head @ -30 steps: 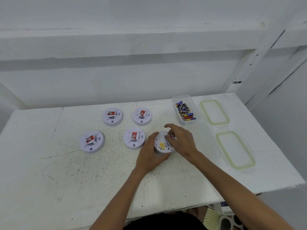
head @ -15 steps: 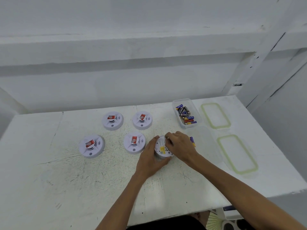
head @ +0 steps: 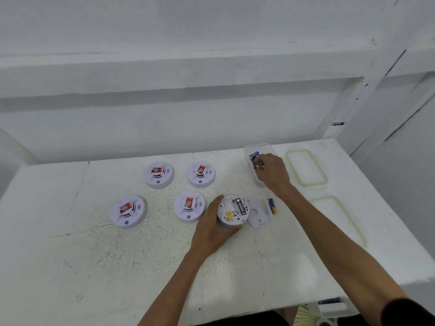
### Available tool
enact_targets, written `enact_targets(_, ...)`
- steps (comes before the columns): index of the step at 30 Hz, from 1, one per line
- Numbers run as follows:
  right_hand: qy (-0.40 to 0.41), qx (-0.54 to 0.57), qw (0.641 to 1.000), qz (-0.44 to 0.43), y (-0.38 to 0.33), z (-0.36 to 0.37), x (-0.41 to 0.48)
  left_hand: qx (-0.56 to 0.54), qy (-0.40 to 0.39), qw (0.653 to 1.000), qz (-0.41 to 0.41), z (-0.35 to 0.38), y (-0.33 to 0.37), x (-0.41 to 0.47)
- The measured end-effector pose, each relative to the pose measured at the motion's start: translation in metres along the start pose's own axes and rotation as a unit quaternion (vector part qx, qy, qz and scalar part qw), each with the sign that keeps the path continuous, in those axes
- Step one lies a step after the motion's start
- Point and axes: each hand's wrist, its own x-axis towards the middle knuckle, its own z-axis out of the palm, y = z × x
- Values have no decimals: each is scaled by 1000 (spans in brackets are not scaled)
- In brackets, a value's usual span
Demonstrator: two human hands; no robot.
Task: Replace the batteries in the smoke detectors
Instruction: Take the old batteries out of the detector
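Legible text: none. Red labels on detectors [head: 159, 174] and yellow sticker on open detector [head: 233, 210] too blurred.

The table [head: 70, 267] is white-painted, matt and rough, its coat cracked and scuffed. The smoke detectors [head: 128, 210] look like smooth white plastic (each with a glossy red sticker), and at 2 o'clock the battery box [head: 250, 149] is clear plastic.

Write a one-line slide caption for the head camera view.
Left hand steadies the opened smoke detector while right hand reaches into the battery container.
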Motion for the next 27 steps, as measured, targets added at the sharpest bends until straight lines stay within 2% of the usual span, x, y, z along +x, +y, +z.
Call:
enact_targets(6, -84, -103, 991, 14, 2, 7, 25, -9, 3, 1000, 3, 0, 4, -2)
enact_targets(10, -90, -130, 987, 14, 4, 11, 27, -8, 7, 1000, 7, 0, 5, -3)
enact_targets(19, -42, -94, 995, 13, -3, -4, 17, 3, 11, 1000, 18, -1, 1, -2)
enact_targets(23, 23, -60, 998, 13, -11, -11, 4, 1, 13, 1000, 24, 0, -1, 0)
enact_targets(27, 93, 30, 995, 3, -29, -17, -13, 9, 24, 999, 27, 2, -1, 1)
